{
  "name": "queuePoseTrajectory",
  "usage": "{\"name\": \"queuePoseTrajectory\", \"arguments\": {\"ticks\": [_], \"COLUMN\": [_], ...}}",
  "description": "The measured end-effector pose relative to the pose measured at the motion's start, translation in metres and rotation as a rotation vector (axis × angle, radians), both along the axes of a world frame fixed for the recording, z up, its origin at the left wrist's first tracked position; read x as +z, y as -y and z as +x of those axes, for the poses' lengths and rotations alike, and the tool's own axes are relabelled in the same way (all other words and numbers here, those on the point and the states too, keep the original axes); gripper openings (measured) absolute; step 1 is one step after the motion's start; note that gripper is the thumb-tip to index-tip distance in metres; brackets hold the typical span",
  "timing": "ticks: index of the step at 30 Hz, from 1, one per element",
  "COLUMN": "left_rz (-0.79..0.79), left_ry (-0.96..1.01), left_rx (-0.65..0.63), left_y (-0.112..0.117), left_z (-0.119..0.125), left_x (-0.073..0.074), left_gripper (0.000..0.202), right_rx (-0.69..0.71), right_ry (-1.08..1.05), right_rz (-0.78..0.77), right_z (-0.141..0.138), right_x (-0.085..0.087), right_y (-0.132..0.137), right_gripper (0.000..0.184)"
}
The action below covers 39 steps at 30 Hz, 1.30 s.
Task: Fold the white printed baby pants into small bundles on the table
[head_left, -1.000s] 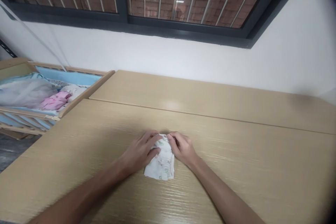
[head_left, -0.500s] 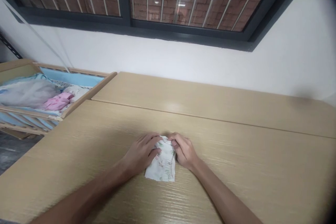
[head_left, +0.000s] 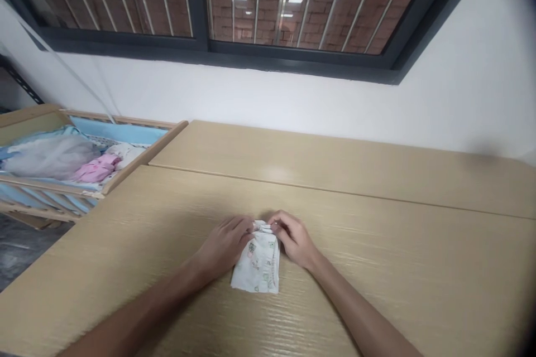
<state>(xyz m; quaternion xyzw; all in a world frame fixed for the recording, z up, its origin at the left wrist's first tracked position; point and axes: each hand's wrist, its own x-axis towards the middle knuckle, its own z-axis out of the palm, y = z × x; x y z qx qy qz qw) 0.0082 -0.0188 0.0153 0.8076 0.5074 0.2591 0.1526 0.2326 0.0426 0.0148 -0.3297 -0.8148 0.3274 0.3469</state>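
A small folded white cloth point(head_left: 258, 268) with a coloured print lies on the wooden table point(head_left: 377, 268) in front of me. My left hand point(head_left: 224, 245) rests on its left side, fingers curled and pinching the far edge. My right hand point(head_left: 293, 239) is at the far right corner, fingers bent and pinching the same edge. The fingertips of both hands nearly meet over the cloth's far end.
A wooden crib point(head_left: 138, 156) stands at the left beside the table, holding a pink garment point(head_left: 96, 168) and pale bedding point(head_left: 50, 156). A second table top point(head_left: 335, 162) adjoins behind, against a white wall under a barred window.
The far edge of the cloth has been tucked tighter, so the cloth looks narrower and neater. Both hands stayed at the far end with only small finger movements.
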Motion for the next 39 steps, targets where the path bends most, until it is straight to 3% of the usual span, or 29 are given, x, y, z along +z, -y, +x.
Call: {"name": "queuePoseTrajectory", "arguments": {"ticks": [4, 11, 16, 19, 22, 28, 34, 39], "left_rz": [0.003, 0.057, 0.111, 0.083, 0.072, 0.138, 0.089, -0.028], "left_ry": [-0.026, -0.061, -0.133, -0.103, 0.0, -0.033, 0.021, 0.3], "left_rx": [-0.066, -0.092, -0.171, -0.23, -0.236, -0.162, 0.005, 0.298], "left_y": [0.001, -0.012, 0.0, 0.037, 0.092, 0.194, 0.254, 0.3], "left_z": [-0.001, -0.004, -0.009, -0.021, -0.039, -0.08, -0.124, -0.163], "left_x": [-0.003, -0.012, -0.002, 0.011, 0.019, 0.02, 0.041, 0.051], "left_gripper": [0.029, 0.019, 0.012, 0.01, 0.026, 0.026, 0.02, 0.026], "right_rx": [0.05, 0.099, 0.073, 0.116, 0.143, 0.168, 0.216, 0.272], "right_ry": [0.011, 0.012, -0.1, -0.135, -0.128, -0.166, -0.298, -0.263], "right_rz": [-0.039, -0.052, -0.193, -0.33, -0.427, -0.481, -0.514, -0.462], "right_z": [0.0, -0.012, -0.021, -0.023, -0.029, -0.066, -0.108, -0.124], "right_x": [0.0, -0.002, 0.006, 0.02, 0.031, 0.015, -0.004, 0.004], "right_y": [0.001, 0.01, 0.029, 0.066, 0.122, 0.226, 0.268, 0.287], "right_gripper": [0.017, 0.016, 0.011, 0.01, 0.012, 0.019, 0.025, 0.024]}}
